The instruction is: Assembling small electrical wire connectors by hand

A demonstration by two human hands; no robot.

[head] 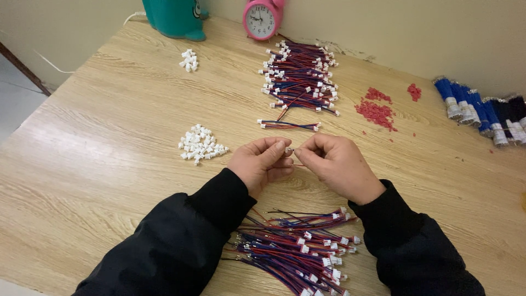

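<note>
My left hand (262, 162) and my right hand (338, 166) meet at the middle of the wooden table (109, 109), fingertips pinched together on a small white connector (289, 149) with a thin red wire running under my right hand. Both arms wear black sleeves. A heap of red, blue and black wires with white connectors (298, 249) lies between my forearms near the front edge. A single finished wire set (289, 125) lies just beyond my hands. A loose pile of small white connectors (200, 144) sits left of my left hand.
A larger stack of wired connectors (300, 77) lies at the back. A small clump of white connectors (188, 60), red scraps (377, 112), a pink clock (262, 19), a teal container (175, 17) and blue wire bundles (476, 109) line the far side.
</note>
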